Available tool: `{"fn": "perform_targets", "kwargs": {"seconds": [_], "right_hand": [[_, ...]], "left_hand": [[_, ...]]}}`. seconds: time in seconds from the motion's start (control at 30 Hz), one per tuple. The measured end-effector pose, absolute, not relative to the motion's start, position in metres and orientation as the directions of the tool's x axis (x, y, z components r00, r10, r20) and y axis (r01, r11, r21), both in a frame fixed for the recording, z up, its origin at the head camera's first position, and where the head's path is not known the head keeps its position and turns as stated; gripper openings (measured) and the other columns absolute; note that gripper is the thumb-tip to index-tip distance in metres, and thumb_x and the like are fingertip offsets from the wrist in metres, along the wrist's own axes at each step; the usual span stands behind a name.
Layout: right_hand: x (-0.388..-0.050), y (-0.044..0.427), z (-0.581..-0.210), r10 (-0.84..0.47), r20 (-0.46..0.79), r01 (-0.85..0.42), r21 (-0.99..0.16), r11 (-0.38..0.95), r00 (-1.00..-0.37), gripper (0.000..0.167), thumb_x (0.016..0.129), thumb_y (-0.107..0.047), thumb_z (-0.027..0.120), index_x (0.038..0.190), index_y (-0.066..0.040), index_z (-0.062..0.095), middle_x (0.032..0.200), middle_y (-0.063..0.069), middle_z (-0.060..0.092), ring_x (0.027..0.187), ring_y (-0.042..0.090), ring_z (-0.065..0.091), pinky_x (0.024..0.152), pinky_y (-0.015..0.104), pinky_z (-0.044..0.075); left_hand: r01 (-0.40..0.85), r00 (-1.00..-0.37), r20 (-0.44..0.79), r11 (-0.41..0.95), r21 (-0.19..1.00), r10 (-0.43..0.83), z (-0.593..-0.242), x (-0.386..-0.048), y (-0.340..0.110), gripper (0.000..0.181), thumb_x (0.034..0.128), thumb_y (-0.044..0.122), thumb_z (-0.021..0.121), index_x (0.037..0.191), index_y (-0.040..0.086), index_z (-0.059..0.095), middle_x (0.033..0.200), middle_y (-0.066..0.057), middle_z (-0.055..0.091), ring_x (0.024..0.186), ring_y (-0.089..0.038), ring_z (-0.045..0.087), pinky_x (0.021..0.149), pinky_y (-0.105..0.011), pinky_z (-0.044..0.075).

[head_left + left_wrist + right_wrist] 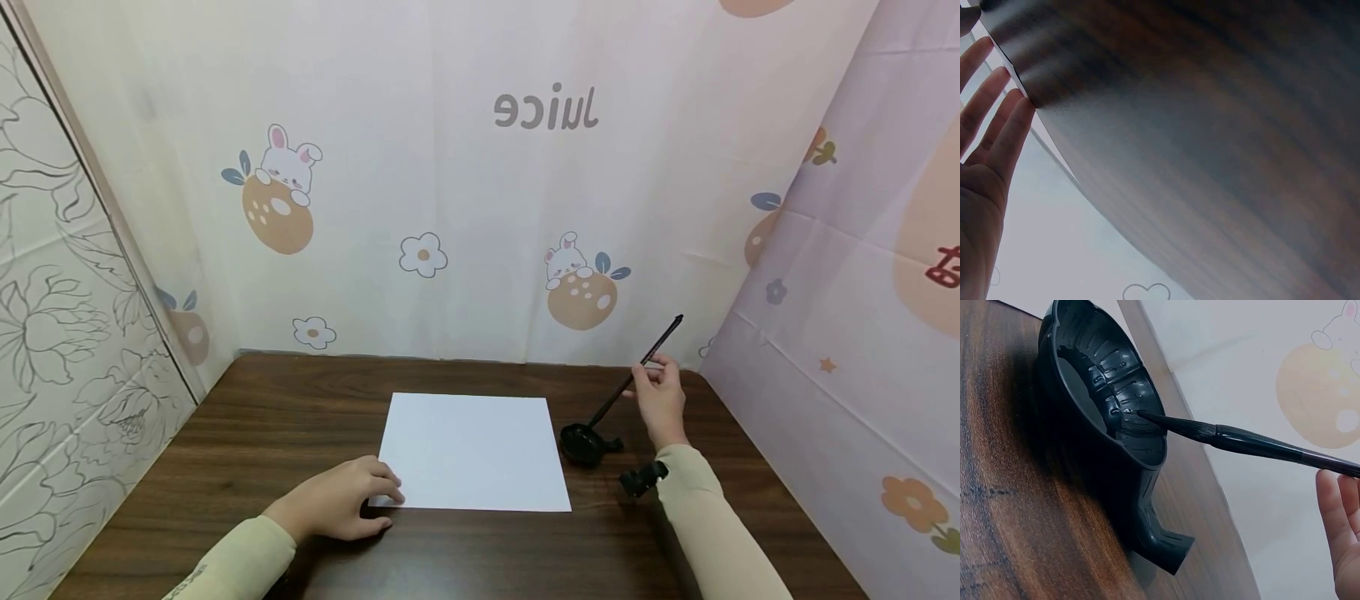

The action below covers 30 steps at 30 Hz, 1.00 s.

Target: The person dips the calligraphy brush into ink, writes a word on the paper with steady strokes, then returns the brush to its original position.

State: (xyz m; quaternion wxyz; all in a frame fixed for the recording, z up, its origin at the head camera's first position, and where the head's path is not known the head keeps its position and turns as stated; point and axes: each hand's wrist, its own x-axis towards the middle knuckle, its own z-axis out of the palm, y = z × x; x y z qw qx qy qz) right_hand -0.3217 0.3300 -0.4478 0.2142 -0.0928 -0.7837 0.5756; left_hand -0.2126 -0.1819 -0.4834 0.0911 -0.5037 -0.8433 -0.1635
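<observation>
A blank white sheet of paper (474, 454) lies on the wooden table. My left hand (337, 500) rests at its lower left corner, fingers relaxed, with fingertips on the paper; the left wrist view shows this hand (988, 144) along the sheet's edge. My right hand (660, 400) pinches the handle of a black brush (621, 387). In the right wrist view, the fingers of my right hand (1341, 519) hold the brush (1254, 442), its dark pointed tip at the inner wall of a black dish (1141, 481) with dark liquid inside. That dish (581, 446) stands right of the paper.
A brown wooden table (465, 558) spreads under everything. Behind it hangs a printed curtain (427, 167) with rabbits and flowers, and another curtain (862, 292) hangs at the right. A flower-patterned panel (67, 333) stands at the left.
</observation>
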Motion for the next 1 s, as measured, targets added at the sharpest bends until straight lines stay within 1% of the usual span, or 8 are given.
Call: {"fn": "perform_targets", "kwargs": {"seconds": [0.1, 0.17, 0.4, 0.53, 0.77, 0.9, 1.0], "right_hand": [[-0.3231, 0.3314, -0.4483, 0.401, 0.224, -0.101, -0.946, 0.307, -0.888, 0.052, 0.102, -0.036, 0.055, 0.144, -0.01, 0.038, 0.115, 0.017, 0.058, 0.093, 0.032, 0.061, 0.067, 0.023, 0.056], [-0.3237, 0.3322, -0.4487, 0.406, 0.224, -0.1, -0.948, 0.304, -0.886, 0.052, 0.102, -0.038, 0.056, 0.143, -0.011, 0.038, 0.115, 0.017, 0.058, 0.095, 0.035, 0.06, 0.067, 0.022, 0.056], [-0.3233, 0.3347, -0.4477, 0.406, 0.231, -0.103, -0.945, 0.311, -0.885, 0.051, 0.102, -0.036, 0.055, 0.143, -0.011, 0.038, 0.119, 0.019, 0.057, 0.089, 0.026, 0.062, 0.067, 0.022, 0.056], [-0.3229, 0.3362, -0.4469, 0.411, 0.221, -0.094, -0.947, 0.307, -0.884, 0.052, 0.102, -0.037, 0.055, 0.144, -0.011, 0.037, 0.121, 0.02, 0.057, 0.09, 0.022, 0.061, 0.069, 0.023, 0.056], [-0.3238, 0.3385, -0.4489, 0.421, 0.206, -0.085, -0.954, 0.287, -0.883, 0.053, 0.102, -0.038, 0.055, 0.145, -0.011, 0.036, 0.119, 0.018, 0.056, 0.097, 0.029, 0.059, 0.07, 0.022, 0.056], [-0.3241, 0.3398, -0.4492, 0.416, 0.203, -0.086, -0.956, 0.282, -0.886, 0.055, 0.102, -0.037, 0.054, 0.147, -0.011, 0.035, 0.122, 0.018, 0.055, 0.1, 0.029, 0.057, 0.071, 0.023, 0.056], [-0.323, 0.3405, -0.4478, 0.417, 0.2, -0.079, -0.954, 0.29, -0.886, 0.058, 0.102, -0.038, 0.053, 0.149, -0.01, 0.033, 0.126, 0.02, 0.054, 0.102, 0.032, 0.058, 0.072, 0.023, 0.056]], "left_hand": [[0.88, -0.474, 0.32, 0.439, 0.181, 0.82, -0.4834, -0.2128, -0.1818, 0.02, 0.0837, 0.024, 0.079, 0.103, 0.018, 0.075, 0.111, 0.001, 0.066, 0.102, -0.014, 0.06, 0.086, -0.03, 0.053], [0.881, -0.472, 0.324, 0.437, 0.179, 0.82, -0.4833, -0.213, -0.1817, 0.02, 0.0836, 0.023, 0.079, 0.103, 0.018, 0.075, 0.111, 0.001, 0.066, 0.102, -0.013, 0.06, 0.086, -0.03, 0.052], [0.887, -0.461, 0.341, 0.429, 0.169, 0.819, -0.4827, -0.2131, -0.1816, 0.021, 0.0824, 0.023, 0.08, 0.102, 0.018, 0.075, 0.109, 0.002, 0.066, 0.101, -0.013, 0.06, 0.085, -0.03, 0.053], [0.887, -0.461, 0.341, 0.429, 0.169, 0.819, -0.4828, -0.2134, -0.1815, 0.021, 0.0823, 0.023, 0.08, 0.102, 0.018, 0.075, 0.11, 0.002, 0.066, 0.101, -0.013, 0.06, 0.085, -0.03, 0.052], [0.888, -0.459, 0.345, 0.428, 0.167, 0.819, -0.4834, -0.2128, -0.1812, 0.021, 0.0812, 0.022, 0.08, 0.101, 0.018, 0.075, 0.109, 0.001, 0.066, 0.1, -0.013, 0.061, 0.084, -0.03, 0.053], [0.886, -0.464, 0.34, 0.431, 0.171, 0.818, -0.483, -0.2125, -0.1812, 0.021, 0.0815, 0.022, 0.08, 0.101, 0.018, 0.075, 0.109, 0.001, 0.066, 0.1, -0.013, 0.061, 0.085, -0.03, 0.053], [0.885, -0.466, 0.338, 0.434, 0.171, 0.818, -0.483, -0.2124, -0.1814, 0.021, 0.0816, 0.023, 0.08, 0.101, 0.018, 0.075, 0.109, 0.001, 0.066, 0.1, -0.013, 0.061, 0.085, -0.03, 0.053]]}}
